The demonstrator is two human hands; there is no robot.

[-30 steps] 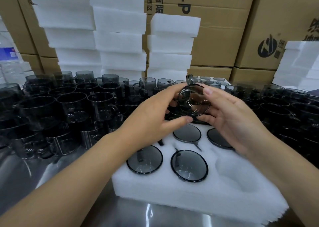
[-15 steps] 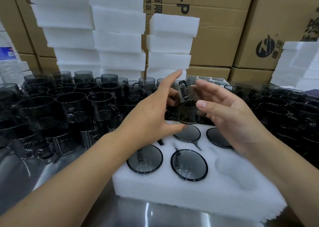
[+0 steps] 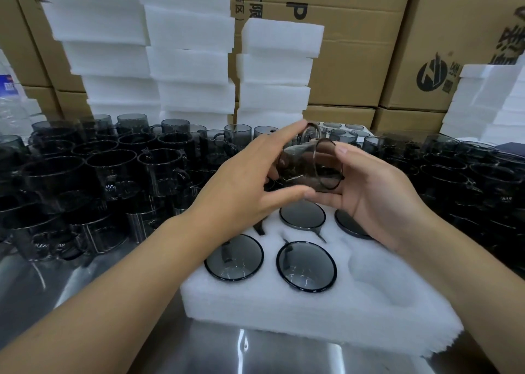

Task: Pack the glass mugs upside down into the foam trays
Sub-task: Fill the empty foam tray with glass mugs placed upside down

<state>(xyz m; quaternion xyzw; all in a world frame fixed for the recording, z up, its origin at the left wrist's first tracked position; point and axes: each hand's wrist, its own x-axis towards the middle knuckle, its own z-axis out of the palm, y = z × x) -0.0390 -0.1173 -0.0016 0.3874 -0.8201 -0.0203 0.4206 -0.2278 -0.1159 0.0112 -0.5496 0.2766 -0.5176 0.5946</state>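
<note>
A smoky grey glass mug lies on its side in the air above the white foam tray, mouth toward the right. My left hand grips its base end between thumb and fingers. My right hand cups the rim end, thumb over the top and fingers underneath. Several mugs sit upside down in the tray's pockets, such as one at front centre and one at front left. The front right pocket holds nothing.
Many upright grey mugs crowd the steel table on the left and more on the right. Stacks of white foam trays and cardboard boxes stand behind. More foam is stacked at right.
The mug has turned between my hands, from base facing me to lying on its side with the mouth to the right. My right hand has curled round its rim end.
</note>
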